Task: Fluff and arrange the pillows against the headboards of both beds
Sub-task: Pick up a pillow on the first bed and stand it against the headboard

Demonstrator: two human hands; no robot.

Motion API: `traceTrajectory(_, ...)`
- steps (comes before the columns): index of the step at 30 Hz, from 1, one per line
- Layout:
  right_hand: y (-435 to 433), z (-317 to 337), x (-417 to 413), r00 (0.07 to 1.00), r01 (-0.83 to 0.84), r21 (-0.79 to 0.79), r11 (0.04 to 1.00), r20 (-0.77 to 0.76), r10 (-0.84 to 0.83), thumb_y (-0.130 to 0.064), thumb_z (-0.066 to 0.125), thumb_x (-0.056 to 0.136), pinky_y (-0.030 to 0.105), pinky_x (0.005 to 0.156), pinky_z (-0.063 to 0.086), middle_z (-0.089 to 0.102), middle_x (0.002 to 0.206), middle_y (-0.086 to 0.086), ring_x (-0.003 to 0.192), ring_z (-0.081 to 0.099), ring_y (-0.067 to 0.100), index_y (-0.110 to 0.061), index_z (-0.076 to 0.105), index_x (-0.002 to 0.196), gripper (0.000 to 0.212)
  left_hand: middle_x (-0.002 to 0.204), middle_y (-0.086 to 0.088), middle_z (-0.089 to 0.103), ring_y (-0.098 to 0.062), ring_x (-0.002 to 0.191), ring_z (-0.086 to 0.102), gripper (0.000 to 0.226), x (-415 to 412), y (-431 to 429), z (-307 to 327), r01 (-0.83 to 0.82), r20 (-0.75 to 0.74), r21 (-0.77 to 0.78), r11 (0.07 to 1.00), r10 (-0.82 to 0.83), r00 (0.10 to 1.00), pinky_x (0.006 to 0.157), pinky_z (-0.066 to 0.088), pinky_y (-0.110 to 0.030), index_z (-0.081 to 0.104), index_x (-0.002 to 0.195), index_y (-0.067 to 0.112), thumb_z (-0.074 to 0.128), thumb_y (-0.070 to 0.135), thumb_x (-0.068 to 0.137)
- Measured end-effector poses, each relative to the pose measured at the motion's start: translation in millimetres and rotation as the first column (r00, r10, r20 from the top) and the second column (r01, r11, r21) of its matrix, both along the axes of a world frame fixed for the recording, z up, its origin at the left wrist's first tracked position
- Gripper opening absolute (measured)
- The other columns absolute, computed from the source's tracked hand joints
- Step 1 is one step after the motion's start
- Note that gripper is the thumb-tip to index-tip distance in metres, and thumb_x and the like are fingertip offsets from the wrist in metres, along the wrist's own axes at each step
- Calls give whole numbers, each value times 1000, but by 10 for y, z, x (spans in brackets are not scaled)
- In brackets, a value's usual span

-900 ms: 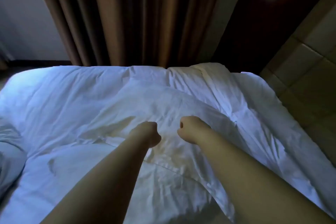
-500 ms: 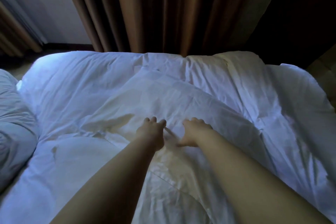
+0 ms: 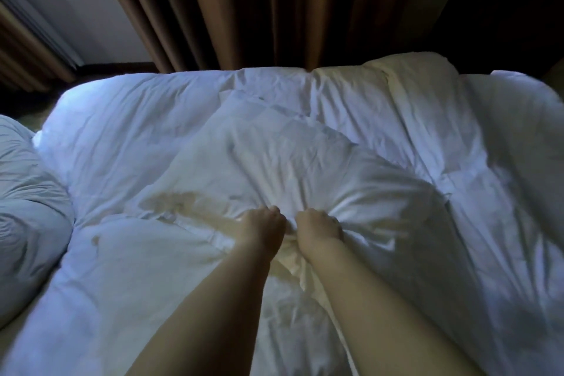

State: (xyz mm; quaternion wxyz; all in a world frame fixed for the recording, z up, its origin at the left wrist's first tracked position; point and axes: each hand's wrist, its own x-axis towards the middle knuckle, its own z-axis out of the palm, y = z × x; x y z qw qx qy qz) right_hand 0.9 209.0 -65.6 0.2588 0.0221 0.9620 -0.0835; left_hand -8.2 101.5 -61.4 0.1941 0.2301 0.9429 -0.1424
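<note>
White cotton, creased and dimly lit, covers the pillow (image 3: 274,168) that lies in the middle of the bed (image 3: 503,223), on top of a rumpled white duvet (image 3: 128,137). The pillow is set crosswise, its far end pointing toward the brown curtains (image 3: 244,9) behind the bed, its near edge under both hands. The left hand (image 3: 262,227) is laid on that near edge with its fingers (image 3: 273,210) curled down into the fabric, knuckles uppermost; the cloth is bunched beneath them. The right hand (image 3: 317,229) is placed just beside it, almost touching, and its fingers (image 3: 323,217) are likewise bent and closed on a gathered fold of the pillowcase. Tight wrinkles radiate from the two grips across the case, and a yellowish fold of cloth is pinched up between the wrists. Both forearms are stretched forward from the lower edge of the view, close together. A second, greyish pillow (image 3: 27,210) is seen at the left edge of the bed, well apart from the hands. A cream-coloured patch of bedding (image 3: 396,79) is visible at the far right side of the bed, near the curtains.
</note>
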Motion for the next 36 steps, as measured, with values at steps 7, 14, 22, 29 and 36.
traceTrajectory(7,-9,721,142,997,-12,-95,995,-81,5,-19,46,93,36,91,45,58,125,8,114,56,29,-17,59,113,24,123,-2,57,-25,115,57,33,191,-137,572,-82,-122,127,988,98,988,89,45,-35,58,126,30,45,18,98)
traceTrajectory(14,-383,1261,757,987,-17,-82,996,-159,3,-35,47,93,35,82,45,59,120,8,108,58,28,-14,58,113,31,122,-3,60,-26,115,55,32,791,-502,1098,-56,-271,144,988,94,958,88,44,-34,61,121,21,41,15,97)
traceTrajectory(22,-1260,1815,1626,983,41,-68,997,-176,-53,-42,40,95,36,87,44,58,124,9,111,56,29,-10,56,120,43,112,0,66,-24,108,59,29,1546,-1360,1469,-47,-369,188,981,115,922,82,46,-33,66,108,24,47,10,90)
traceTrajectory(29,-2399,1777,2625,982,100,-150,984,-144,-122,-49,37,96,34,81,44,61,119,10,108,59,29,-9,57,118,50,109,-1,67,-24,104,61,31,2403,-2471,1467,-36,-348,199,979,105,931,80,45,-31,68,107,27,48,11,89)
traceTrajectory(36,-3209,1517,3310,1000,-8,-216,976,3,9,-22,47,93,37,90,48,62,115,15,107,59,32,-7,59,115,30,106,-1,66,-24,101,61,24,3053,-3222,1209,-23,-288,63,998,40,957,68,39,-30,66,103,20,50,9,90)
